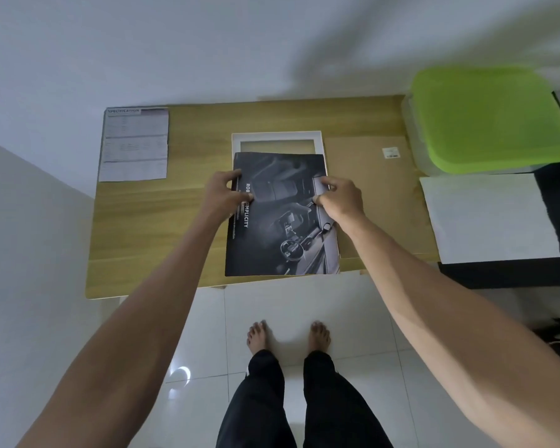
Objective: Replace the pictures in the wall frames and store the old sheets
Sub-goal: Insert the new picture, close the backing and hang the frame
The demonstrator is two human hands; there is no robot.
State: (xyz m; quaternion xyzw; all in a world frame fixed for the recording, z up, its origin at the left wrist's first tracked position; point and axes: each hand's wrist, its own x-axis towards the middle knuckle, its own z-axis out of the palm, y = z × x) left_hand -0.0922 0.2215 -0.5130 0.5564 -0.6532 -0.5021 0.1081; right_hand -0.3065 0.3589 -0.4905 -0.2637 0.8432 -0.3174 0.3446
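Observation:
A dark printed sheet showing a car interior lies over the lower part of a white picture frame on the wooden table. My left hand grips the sheet's left edge. My right hand pinches its right edge. Only the frame's top rail and part of its window show above the sheet. To the right lies a brown backing board. A white specification sheet lies at the table's far left.
A clear box with a green lid stands at the back right. A blank white sheet lies on a dark surface to the right. A wall runs behind the table; my bare feet stand on white floor tiles.

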